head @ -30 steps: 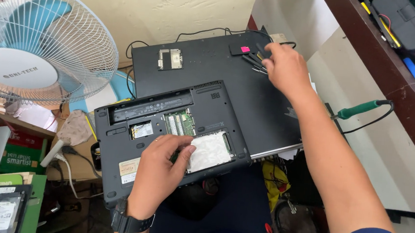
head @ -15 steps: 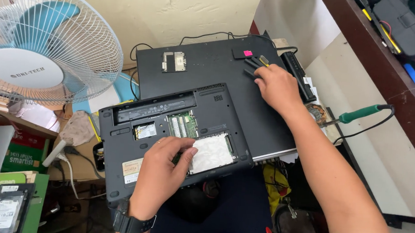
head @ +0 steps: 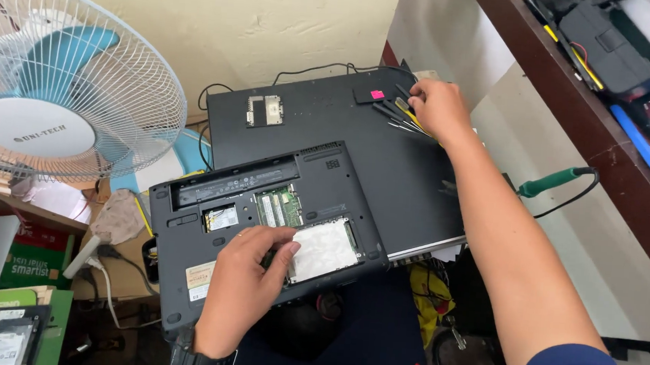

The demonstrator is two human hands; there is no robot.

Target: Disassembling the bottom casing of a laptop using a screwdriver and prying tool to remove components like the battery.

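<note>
Head view: left hand (head: 245, 287) lies flat, fingers on silver hard drive (head: 324, 249) in open laptop (head: 181, 271), frame centre; likely light, stiff, fragile, so grip by edges. Right hand (head: 438, 108) curls over screwdrivers (head: 394, 115), upper centre, can't tell if pinching

Left hand (head: 245, 291) is resting flat on the upturned black laptop with its bottom cover off (head: 260, 231), fingertips right at the edge of the silver hard drive (head: 324, 249) in its bay. Right hand (head: 441, 107) is up on a second, bigger black closed laptop (head: 357, 154), fingers on a bunch of thin yellow-and-black-handled screwdrivers (head: 398, 115). White-caged fan with blue blades (head: 57, 87) stands off to the left.
</note>
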